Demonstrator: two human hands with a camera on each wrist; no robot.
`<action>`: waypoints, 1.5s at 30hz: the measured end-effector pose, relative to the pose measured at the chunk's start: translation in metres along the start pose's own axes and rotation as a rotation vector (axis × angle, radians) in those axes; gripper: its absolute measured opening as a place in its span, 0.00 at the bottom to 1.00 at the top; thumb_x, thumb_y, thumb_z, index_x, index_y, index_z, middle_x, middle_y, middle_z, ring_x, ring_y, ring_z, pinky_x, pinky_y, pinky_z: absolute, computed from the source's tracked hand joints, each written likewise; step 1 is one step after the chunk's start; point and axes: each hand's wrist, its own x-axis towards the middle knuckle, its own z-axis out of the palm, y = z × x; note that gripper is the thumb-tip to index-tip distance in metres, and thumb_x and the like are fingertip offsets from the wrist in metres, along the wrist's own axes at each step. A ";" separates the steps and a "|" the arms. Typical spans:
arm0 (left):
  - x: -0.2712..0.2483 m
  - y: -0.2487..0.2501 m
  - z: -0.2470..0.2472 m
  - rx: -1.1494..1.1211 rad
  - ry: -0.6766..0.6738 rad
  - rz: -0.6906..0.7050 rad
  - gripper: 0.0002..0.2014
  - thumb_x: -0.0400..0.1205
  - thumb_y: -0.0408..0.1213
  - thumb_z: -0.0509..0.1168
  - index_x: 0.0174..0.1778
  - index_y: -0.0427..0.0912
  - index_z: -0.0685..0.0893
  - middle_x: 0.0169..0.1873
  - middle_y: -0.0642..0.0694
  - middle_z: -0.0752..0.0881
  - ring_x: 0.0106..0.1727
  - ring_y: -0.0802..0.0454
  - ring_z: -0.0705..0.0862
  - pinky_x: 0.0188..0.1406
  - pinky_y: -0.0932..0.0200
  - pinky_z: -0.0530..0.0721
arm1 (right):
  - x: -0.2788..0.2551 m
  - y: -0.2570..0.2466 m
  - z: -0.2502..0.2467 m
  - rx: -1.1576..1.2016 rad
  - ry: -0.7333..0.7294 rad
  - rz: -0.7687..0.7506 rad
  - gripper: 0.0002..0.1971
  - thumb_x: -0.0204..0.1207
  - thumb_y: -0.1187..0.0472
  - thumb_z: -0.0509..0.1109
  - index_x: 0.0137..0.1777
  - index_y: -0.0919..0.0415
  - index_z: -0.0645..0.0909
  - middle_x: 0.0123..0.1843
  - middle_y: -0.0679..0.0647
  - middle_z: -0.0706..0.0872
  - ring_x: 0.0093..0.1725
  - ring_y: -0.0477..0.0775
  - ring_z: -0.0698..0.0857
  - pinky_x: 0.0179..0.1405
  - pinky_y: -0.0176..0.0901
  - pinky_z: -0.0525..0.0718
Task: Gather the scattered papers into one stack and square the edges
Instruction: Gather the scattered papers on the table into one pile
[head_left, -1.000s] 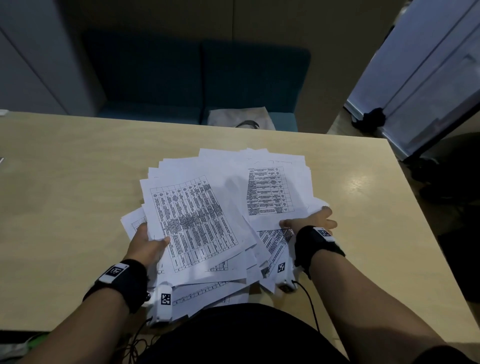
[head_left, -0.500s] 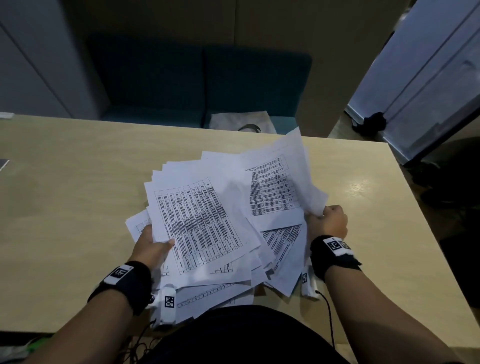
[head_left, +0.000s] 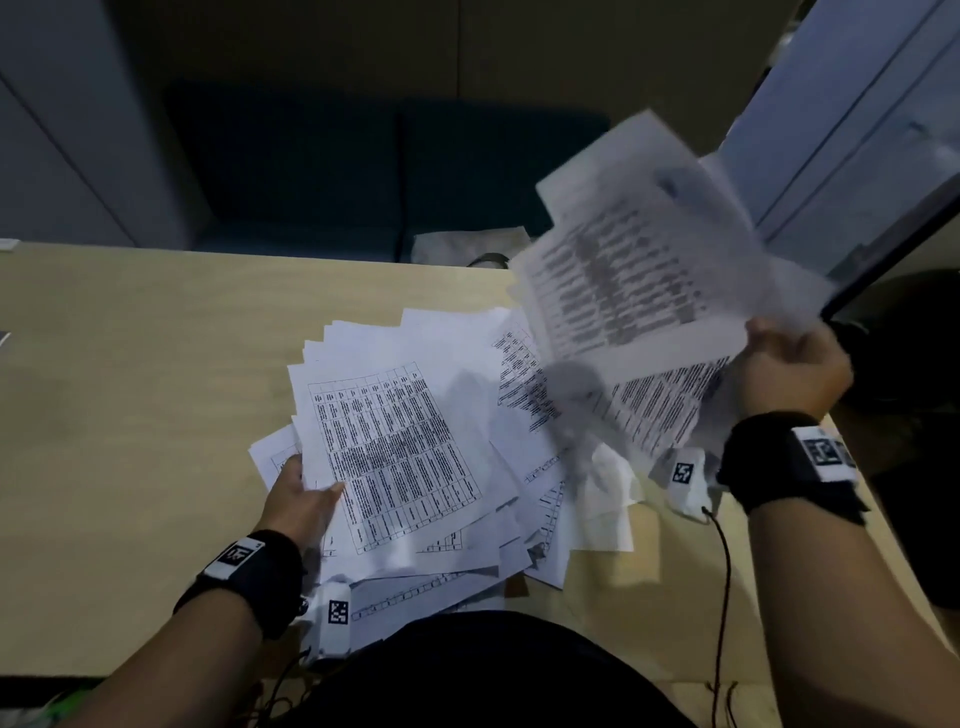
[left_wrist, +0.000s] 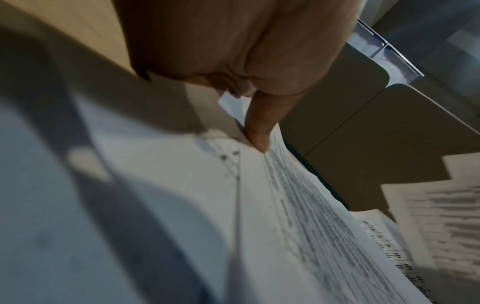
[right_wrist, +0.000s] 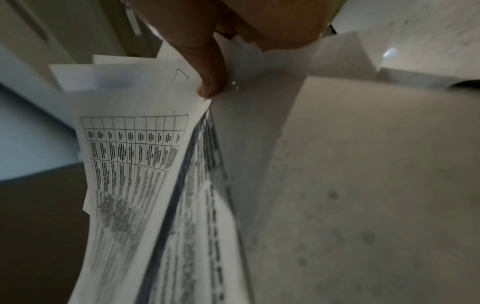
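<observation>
A loose fan of printed white papers (head_left: 410, 457) lies on the wooden table (head_left: 130, 415) in front of me. My left hand (head_left: 306, 499) grips the pile's left edge, thumb on the top table-printed sheet (left_wrist: 298, 216), fingers underneath. My right hand (head_left: 789, 369) is raised above the table's right side and grips a bunch of sheets (head_left: 634, 280) by their lower edge. Those sheets stand tilted up and are blurred. In the right wrist view my thumb (right_wrist: 207, 67) pinches the bunch (right_wrist: 145, 164).
A dark teal sofa (head_left: 363, 171) stands behind the table's far edge, with a pale bag (head_left: 467, 244) on it. A glass partition (head_left: 857, 130) rises at the right. The table's right edge lies under my right wrist. A cable (head_left: 722, 582) hangs from that wrist.
My right hand has closed on the right-hand sheets and lifted them up and to the right, off the pile. The left hand has stayed on the pile's left edge.
</observation>
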 end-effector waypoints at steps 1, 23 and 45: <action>0.000 0.000 -0.001 0.009 -0.003 0.009 0.26 0.84 0.29 0.66 0.78 0.43 0.71 0.71 0.44 0.81 0.69 0.42 0.80 0.71 0.46 0.75 | 0.004 -0.008 -0.002 0.082 0.033 -0.006 0.09 0.73 0.59 0.70 0.50 0.60 0.88 0.41 0.50 0.87 0.37 0.38 0.83 0.39 0.32 0.79; -0.013 0.017 0.003 0.015 -0.259 -0.021 0.36 0.79 0.47 0.72 0.81 0.46 0.65 0.76 0.43 0.75 0.80 0.38 0.71 0.68 0.46 0.74 | -0.074 0.011 0.115 -0.476 -1.051 -0.201 0.05 0.80 0.66 0.61 0.51 0.64 0.77 0.54 0.65 0.85 0.55 0.64 0.82 0.48 0.47 0.74; -0.006 0.000 0.021 0.009 -0.071 -0.006 0.16 0.88 0.35 0.61 0.71 0.41 0.73 0.61 0.40 0.83 0.61 0.41 0.82 0.61 0.46 0.80 | -0.145 0.069 0.107 -0.372 -0.874 0.410 0.26 0.77 0.48 0.70 0.69 0.66 0.77 0.76 0.59 0.68 0.66 0.61 0.80 0.54 0.40 0.74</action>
